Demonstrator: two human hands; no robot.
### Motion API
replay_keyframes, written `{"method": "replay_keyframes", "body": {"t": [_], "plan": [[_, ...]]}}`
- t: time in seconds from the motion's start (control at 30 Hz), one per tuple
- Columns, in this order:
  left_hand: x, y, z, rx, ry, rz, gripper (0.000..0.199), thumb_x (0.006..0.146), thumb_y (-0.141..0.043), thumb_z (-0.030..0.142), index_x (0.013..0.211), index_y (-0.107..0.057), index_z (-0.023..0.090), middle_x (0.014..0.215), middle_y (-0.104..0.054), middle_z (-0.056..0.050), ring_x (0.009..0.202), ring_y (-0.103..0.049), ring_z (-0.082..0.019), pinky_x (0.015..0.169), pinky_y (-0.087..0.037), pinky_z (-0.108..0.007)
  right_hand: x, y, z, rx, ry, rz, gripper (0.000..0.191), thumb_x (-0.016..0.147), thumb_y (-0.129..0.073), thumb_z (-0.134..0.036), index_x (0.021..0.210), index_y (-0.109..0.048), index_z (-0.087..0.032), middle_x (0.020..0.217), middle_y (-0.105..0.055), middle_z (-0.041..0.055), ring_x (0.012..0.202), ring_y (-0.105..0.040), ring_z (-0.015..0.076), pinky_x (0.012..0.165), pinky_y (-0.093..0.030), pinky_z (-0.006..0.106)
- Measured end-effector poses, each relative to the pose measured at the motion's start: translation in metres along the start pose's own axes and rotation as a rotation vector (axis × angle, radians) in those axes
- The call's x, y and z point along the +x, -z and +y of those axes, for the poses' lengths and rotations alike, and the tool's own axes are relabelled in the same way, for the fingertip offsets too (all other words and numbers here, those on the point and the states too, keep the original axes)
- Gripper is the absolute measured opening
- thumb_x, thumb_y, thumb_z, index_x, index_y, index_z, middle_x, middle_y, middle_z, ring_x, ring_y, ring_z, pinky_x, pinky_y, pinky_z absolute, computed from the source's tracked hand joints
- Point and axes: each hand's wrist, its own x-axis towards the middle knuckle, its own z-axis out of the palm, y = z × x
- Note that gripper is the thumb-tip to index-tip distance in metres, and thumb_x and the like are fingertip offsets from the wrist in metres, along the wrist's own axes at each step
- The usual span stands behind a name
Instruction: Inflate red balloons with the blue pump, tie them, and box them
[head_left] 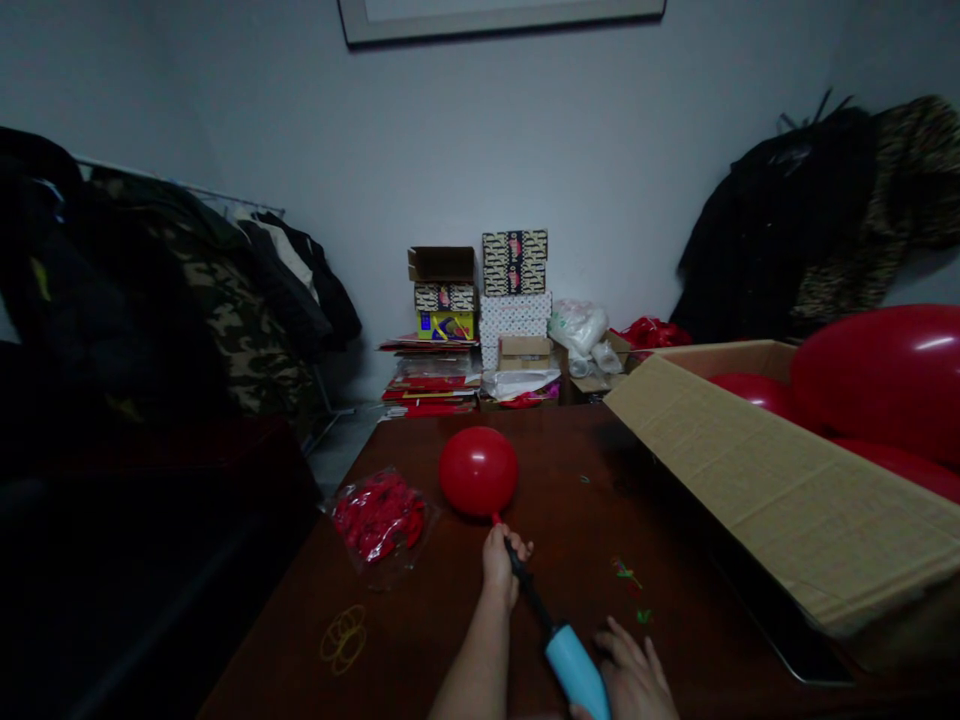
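Note:
My left hand (pixel 504 560) is closed around the neck of a red balloon (pixel 478 472), where it meets the black nozzle end of a hand balloon pump (pixel 576 670). The balloon is round and partly inflated, just beyond my fingers. From there the pump's black shaft slopes down right to its light blue barrel. My right hand (pixel 634 675) lies beside that barrel, fingers spread and stretched out, thumb close against its lower end. A clear bag of red uninflated balloons (pixel 381 515) lies to the left, and several yellow rubber bands (pixel 344 638) lie nearer me.
A cardboard box (pixel 787 480) holding large red balloons (pixel 885 380) stands on the table's right side. Small coloured bands (pixel 625 572) lie right of the pump. Behind the table are stacked boxes (pixel 515 290) and plastic bags (pixel 579 328). Coats (pixel 225 290) hang left.

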Motion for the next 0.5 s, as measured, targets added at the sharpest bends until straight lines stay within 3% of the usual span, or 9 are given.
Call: {"method": "replay_keyframes", "body": {"t": [0.17,0.37,0.5], "plan": [[0.002,0.001,-0.003,0.02,-0.016,0.004,0.033,0.07,-0.06,0.045,0.065,-0.038,0.021,0.042,-0.041,0.009,0.034,-0.036,-0.007,0.058,-0.044,-0.031,0.018,0.022,-0.026,0.073,0.007,0.015,0.049,0.077,-0.042,-0.049,0.102,-0.064,-0.013,0.129,-0.049,0.015,0.13,-0.028,0.0329,0.106,-0.01,0.054],[0.002,0.0,0.0,0.004,0.007,-0.011,0.038,0.068,-0.062,0.049,0.064,-0.038,0.02,0.042,-0.04,0.009,0.034,-0.036,-0.007,0.057,-0.044,-0.031,0.039,0.024,-0.045,0.102,-0.034,0.09,0.044,0.077,-0.043,-0.043,0.101,-0.064,-0.012,0.125,-0.051,0.0138,0.129,-0.029,0.0306,0.107,-0.01,0.051],[0.002,0.001,0.001,-0.026,0.017,-0.009,0.038,0.066,-0.064,0.049,0.066,-0.039,0.02,0.043,-0.041,0.009,0.035,-0.036,-0.007,0.059,-0.044,-0.031,0.039,0.023,-0.047,0.093,-0.036,0.098,0.043,0.078,-0.042,-0.043,0.099,-0.064,-0.013,0.122,-0.054,0.0136,0.128,-0.031,0.0309,0.107,-0.01,0.052]]}}
